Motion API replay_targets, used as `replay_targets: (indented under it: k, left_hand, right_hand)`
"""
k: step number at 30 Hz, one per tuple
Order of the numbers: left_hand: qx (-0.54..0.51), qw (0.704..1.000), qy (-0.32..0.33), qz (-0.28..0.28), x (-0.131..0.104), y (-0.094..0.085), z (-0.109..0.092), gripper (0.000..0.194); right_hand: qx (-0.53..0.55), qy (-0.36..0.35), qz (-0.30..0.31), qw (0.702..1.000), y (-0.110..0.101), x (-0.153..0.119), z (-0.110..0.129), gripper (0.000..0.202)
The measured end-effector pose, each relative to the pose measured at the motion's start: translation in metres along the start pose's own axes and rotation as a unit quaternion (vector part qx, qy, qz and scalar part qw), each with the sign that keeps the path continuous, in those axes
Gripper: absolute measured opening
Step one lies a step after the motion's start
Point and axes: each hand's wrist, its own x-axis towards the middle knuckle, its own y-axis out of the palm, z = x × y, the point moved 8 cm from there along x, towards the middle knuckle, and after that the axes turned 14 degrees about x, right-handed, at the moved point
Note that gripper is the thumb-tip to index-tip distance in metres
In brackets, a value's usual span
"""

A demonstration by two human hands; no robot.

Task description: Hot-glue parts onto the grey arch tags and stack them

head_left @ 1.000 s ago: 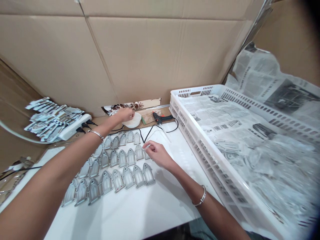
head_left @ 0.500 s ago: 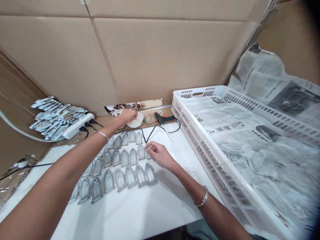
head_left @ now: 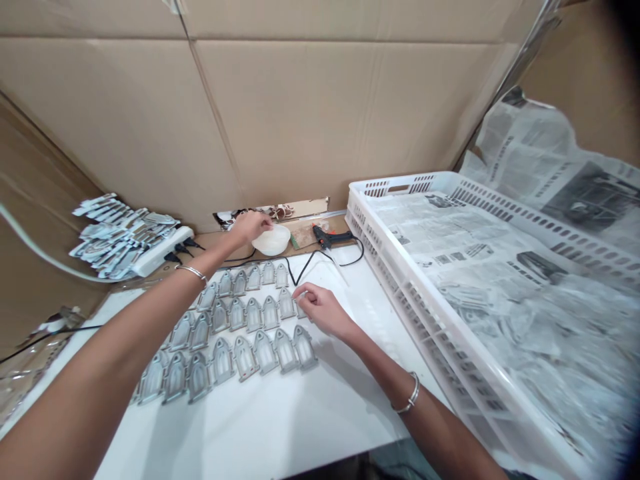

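My left hand (head_left: 253,225) is above the left rim of a small white bowl (head_left: 274,241), its fingers pinched together. Whatever is between those fingertips is too small to make out. My right hand (head_left: 324,309) hovers at the right end of the middle row of grey, arch-shaped pieces (head_left: 271,312), fingers curled and thumb against the index finger. Part of the last piece in that row is hidden behind this hand; I cannot tell whether they touch. Several such pieces lie in three rows on the white tabletop (head_left: 260,427).
A black glue gun (head_left: 331,237) with its cable lies behind the rows. On the right stands a white plastic crate (head_left: 400,280) lined with newspaper (head_left: 450,233). A power strip (head_left: 163,252) and a heap of white-edged pieces (head_left: 117,233) are at the left. Cardboard walls (head_left: 300,113) enclose the table.
My left hand has pulled from over the bowl toward its left rim, uncovering more of the bowl. My right hand stays by the middle row. The view has shifted slightly.
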Motion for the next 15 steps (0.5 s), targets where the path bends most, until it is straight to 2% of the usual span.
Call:
replay_targets:
  k: [10,15]
  left_hand:
    - [-0.128,0.991,-0.008,-0.048,-0.002,-0.005,0.016,0.030]
    - [-0.202,0.976,-0.038,-0.068,-0.005,-0.010,0.022,0.029]
  right_hand:
    - [0.027,0.011,0.001,1.000,-0.001,-0.001,-0.001,0.017]
    - [0.088,0.034,-0.009,0.995,-0.002,0.001,0.005,0.015]
